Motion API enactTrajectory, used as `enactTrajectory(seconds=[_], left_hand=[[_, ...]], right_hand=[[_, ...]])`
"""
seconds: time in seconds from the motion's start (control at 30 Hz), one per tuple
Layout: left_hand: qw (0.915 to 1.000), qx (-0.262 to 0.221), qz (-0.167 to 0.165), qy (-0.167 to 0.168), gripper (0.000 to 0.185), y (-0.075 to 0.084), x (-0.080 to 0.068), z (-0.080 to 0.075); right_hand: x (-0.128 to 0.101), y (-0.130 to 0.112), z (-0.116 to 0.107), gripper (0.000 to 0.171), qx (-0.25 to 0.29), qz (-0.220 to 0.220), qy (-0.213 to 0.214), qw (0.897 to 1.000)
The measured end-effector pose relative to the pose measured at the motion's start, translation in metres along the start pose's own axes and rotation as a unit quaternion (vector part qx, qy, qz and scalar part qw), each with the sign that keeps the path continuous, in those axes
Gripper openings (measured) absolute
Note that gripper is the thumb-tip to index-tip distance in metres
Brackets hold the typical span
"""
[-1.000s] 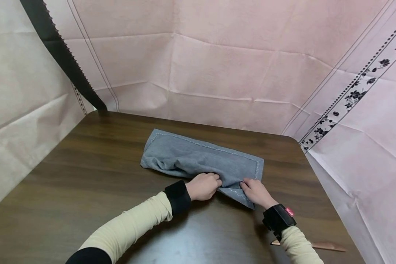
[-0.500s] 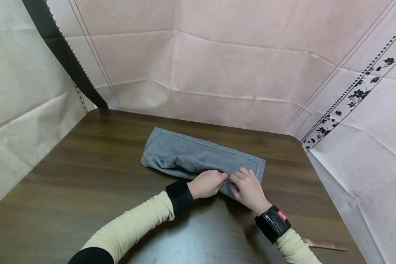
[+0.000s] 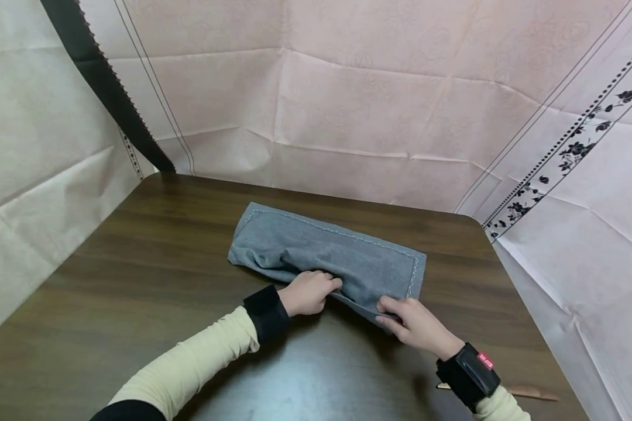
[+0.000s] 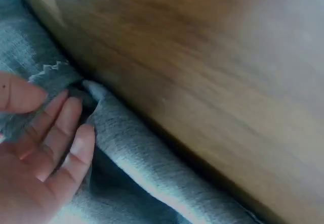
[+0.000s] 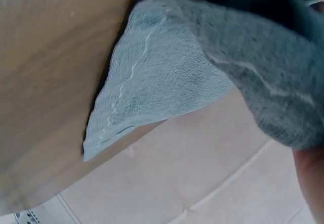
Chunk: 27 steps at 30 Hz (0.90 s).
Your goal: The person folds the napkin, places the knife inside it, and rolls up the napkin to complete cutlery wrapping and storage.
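A blue-grey cloth [image 3: 337, 248] with pale stitching along its border lies folded lengthwise across the table, its near side bunched into creases. At the middle of its near edge is my left hand [image 3: 309, 292]. In the left wrist view, that hand's fingers [image 4: 73, 143] reach to the cloth's rolled fold, thumb apart from them. My right hand [image 3: 415, 324] pinches the near edge toward the right corner between thumb and fingers. In the right wrist view, a raised flap of the cloth [image 5: 167, 72] hides most of that hand.
The brown wooden table [image 3: 137, 280] has rounded far corners. On it, partly behind the right wrist strap, lies a slim copper-brown stick-like thing [image 3: 532, 393]. Pale creased sheeting [image 3: 368, 105] hangs behind and beside the table.
My right hand went left to meet the left hand, then back right and nearer along the edge. My left hand has slid left. The near edge now lies straighter between them.
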<state>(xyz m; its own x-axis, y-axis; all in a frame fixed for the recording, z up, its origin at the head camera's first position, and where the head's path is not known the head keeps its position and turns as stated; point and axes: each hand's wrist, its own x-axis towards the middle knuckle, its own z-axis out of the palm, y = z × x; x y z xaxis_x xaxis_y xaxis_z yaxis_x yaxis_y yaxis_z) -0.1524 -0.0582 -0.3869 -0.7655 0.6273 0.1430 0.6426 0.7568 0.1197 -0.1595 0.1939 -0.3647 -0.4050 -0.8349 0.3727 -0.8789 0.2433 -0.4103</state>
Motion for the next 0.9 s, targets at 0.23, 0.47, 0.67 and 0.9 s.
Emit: enactTrajectory(seconds=[0.23,0.47,0.67,0.9], left_hand=[[0.9931,-0.089,0.075,-0.01,0.022,0.021,-0.026,-0.015],[0.9868,-0.083,0.128,-0.054,0.029,0.043,-0.036,-0.009],[0.9974,0.002,0.062,-0.036,0.017,0.025,-0.04,-0.008],[0.9888,0.14,-0.045,0.022,0.016,-0.031,-0.052,-0.005]], right_hand=[[-0.001,-0.001,-0.001,0.018,0.103,-0.001,-0.115,0.988],[0.014,0.0,0.008,0.01,0.094,0.062,-0.172,0.979],[0.025,0.003,0.018,0.023,-0.017,0.128,-0.147,0.981],[0.04,-0.004,0.036,0.024,-0.139,0.121,-0.082,0.979]])
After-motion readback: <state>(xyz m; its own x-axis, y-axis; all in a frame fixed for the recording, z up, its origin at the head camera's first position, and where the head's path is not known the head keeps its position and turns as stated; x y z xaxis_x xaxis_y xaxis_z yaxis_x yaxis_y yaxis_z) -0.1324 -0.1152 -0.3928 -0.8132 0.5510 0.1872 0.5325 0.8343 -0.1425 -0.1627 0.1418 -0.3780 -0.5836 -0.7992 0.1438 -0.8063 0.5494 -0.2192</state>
